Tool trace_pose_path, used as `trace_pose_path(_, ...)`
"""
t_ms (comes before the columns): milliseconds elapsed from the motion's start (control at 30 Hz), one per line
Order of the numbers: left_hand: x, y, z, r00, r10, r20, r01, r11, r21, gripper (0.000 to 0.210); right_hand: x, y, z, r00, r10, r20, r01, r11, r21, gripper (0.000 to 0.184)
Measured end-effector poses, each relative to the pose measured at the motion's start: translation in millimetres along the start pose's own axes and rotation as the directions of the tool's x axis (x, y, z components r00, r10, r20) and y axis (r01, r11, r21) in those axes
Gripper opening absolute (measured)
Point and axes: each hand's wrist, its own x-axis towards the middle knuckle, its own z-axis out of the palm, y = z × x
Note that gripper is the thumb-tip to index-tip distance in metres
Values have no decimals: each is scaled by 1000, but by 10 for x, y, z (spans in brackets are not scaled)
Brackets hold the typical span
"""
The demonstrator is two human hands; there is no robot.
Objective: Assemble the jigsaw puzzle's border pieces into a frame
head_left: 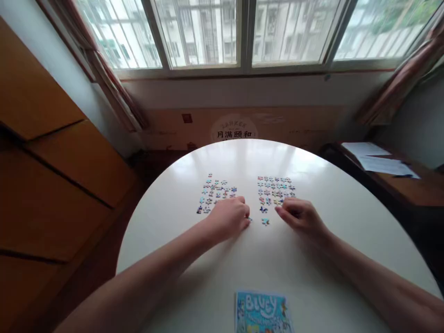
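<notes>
My left hand (231, 214) is closed in a pinch, with the edge of a small jigsaw piece (250, 219) showing at its fingertips. Curled on the white table, my right hand (301, 213) rests at the lower right corner of a grid of jigsaw pieces (273, 186). Whether anything is inside its fingers is hidden. A single light blue jigsaw piece (265, 222) lies between the two hands, below a dark blue piece (263, 210). Looser jigsaw pieces (210, 194) are scattered left of the grid, some covered by my left hand.
A blue puzzle box or booklet marked "Bluey" (262, 311) lies at the near edge of the round white table (194, 286). Papers (385, 163) lie on a wooden surface to the right. Orange-brown cabinets (41, 185) stand left, and a barred window (243, 32) is beyond the table.
</notes>
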Motion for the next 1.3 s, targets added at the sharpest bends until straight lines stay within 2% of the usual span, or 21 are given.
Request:
trace_pose_path(300, -112, 5, 54, 997, 39, -66, -38, 999, 4, 15, 22, -32, -12, 1000, 2, -19, -2, 1000, -4, 47)
trace_pose_path(367, -131, -1, 61, 993, 44, -111, -44, 999, 7, 13, 18, -34, -12, 1000, 1, -26, -1, 1000, -2, 47)
trace_pose_path(467, -157, -50, 24, 971, 49, -232, -51, 999, -4, 13, 9, -36, -18, 999, -3, -33, 3, 1000, 16, 47)
trace_pose_path(567, -181, -226, -120, 901, -20, -433, 4, 999, -38, 19, -7, -33, -27, 999, -6, -34, 7, 999, 32, 47)
trace_pose_path(633, -199, -436, -263, 816, -126, -564, 109, 992, -65, 21, -20, -25, -31, 999, 3, -41, -2, 999, 35, 47)
trace_pose_path(667, -210, -560, -334, 772, -188, -607, 189, 980, -64, 23, -26, -20, -31, 999, 11, -46, -10, 999, 36, 47)
trace_pose_path(700, -221, -689, -398, 751, -253, -610, 279, 959, -55, 24, -31, -15, -30, 999, 19, -50, -17, 999, 37, 47)
trace_pose_path(733, -232, -813, -451, 755, -315, -575, 361, 932, -38, 24, -35, -10, -29, 998, 23, -53, -21, 999, 37, 47)
trace_pose_path(800, -252, -1023, -512, 782, -455, -426, 501, 866, -6, 24, -38, -7, -26, 998, 22, -52, -20, 999, 38, 47)
trace_pose_path(867, -264, -1147, -520, 793, -554, -252, 575, 818, 11, 24, -35, -12, -25, 999, 14, -51, -12, 999, 39, 48)
trace_pose_path(933, -261, -1184, -494, 794, -591, -140, 599, 800, 18, 25, -30, -22, -25, 998, 5, -58, -3, 999, 38, 48)
trace_pose_path(1100, -194, -1129, -387, 805, -590, -65, 592, 805, 21, 24, -32, -26, -24, 998, -17, -62, 19, 999, 33, 47)
trace_pose_path(1300, -127, -1123, -291, 797, -602, -52, 603, 797, 16, 26, -42, -11, -15, 999, -15, -50, 17, 999, 34, 48)
